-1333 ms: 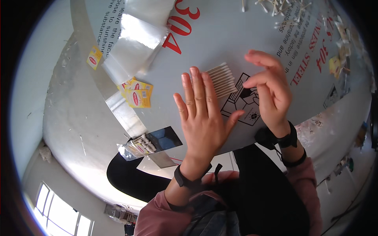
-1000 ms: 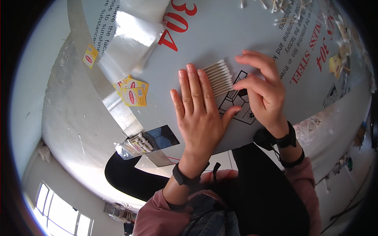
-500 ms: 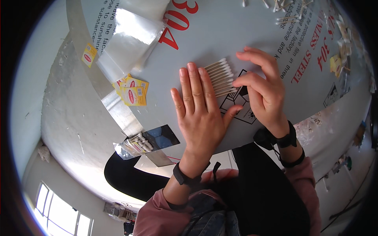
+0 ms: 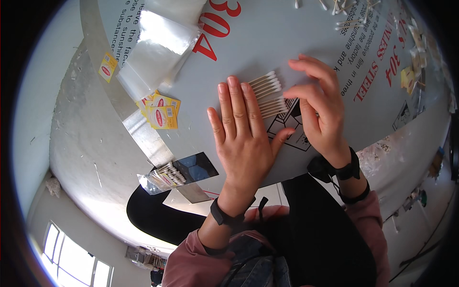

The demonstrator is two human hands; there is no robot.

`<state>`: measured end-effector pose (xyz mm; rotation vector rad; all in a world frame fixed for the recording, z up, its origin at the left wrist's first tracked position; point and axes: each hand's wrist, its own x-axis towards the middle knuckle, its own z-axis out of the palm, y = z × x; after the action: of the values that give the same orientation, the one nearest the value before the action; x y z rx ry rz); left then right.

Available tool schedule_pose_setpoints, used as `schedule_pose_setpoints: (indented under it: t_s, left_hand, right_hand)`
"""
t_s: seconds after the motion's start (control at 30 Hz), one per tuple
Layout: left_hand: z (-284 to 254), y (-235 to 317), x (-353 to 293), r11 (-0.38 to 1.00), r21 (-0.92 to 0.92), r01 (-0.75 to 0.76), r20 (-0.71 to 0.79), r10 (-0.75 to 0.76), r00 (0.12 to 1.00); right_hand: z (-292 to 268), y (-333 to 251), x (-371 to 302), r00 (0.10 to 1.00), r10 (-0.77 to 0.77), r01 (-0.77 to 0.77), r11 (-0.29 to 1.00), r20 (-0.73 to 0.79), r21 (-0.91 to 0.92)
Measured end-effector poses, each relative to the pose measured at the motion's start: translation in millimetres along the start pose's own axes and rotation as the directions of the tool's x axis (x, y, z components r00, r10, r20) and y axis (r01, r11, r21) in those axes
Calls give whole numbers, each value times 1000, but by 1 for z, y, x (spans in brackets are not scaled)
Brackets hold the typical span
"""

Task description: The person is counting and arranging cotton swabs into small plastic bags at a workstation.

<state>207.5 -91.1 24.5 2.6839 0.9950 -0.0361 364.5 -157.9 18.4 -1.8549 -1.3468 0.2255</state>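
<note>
My left hand (image 4: 244,129) lies flat, palm down, over a row of cotton swabs (image 4: 267,90), fingers stretched out and pressing on their sticks. White tips stick out to the right beyond my fingers; the other ends are hidden underneath. A narrow gap splits the row into two groups. My right hand (image 4: 321,103) hovers just right of the tips with fingers apart and slightly curled, holding nothing. Its index fingertip is very close to the tips at the gap; whether it touches them I cannot tell.
Clear plastic bags (image 4: 158,52) and yellow printed cards (image 4: 162,115) lie to the left. A bag packed with swabs (image 4: 169,176) rests at the table's near left edge. Loose swabs (image 4: 351,21) are scattered at the far right, with packed bags (image 4: 417,60) along the right rim.
The evenly spread row of swabs has parted into two groups, the nearer ones bunched closer together. My right index finger has shifted slightly. My left hand has stayed in place.
</note>
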Motion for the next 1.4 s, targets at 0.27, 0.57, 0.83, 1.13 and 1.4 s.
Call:
schedule_pose_setpoints:
  t_s: [0.27,0.57,0.83,1.13,1.4]
  left_hand:
    - [0,0,-1,1000,-14,3,-2,-3,1000]
    - [2,-1,-2,1000,-20,3,-6,-3,1000]
    - [1,0,0,1000,-16,5,-4,-5,1000]
    - [-4,-5,-2,1000,9,3,9,-3,1000]
    - [-2,-2,-2,998,-63,-18,13,19,1000]
  right_hand:
    - [4,-3,1,999,35,-35,999,-12,-20]
    - [8,0,-1,999,32,-32,999,-19,-24]
    - [4,-1,2,999,23,-20,996,31,-87]
    - [-29,-10,45,987,161,-159,985,18,-66]
    - [-14,33,100,990,99,-126,937,-98,-326]
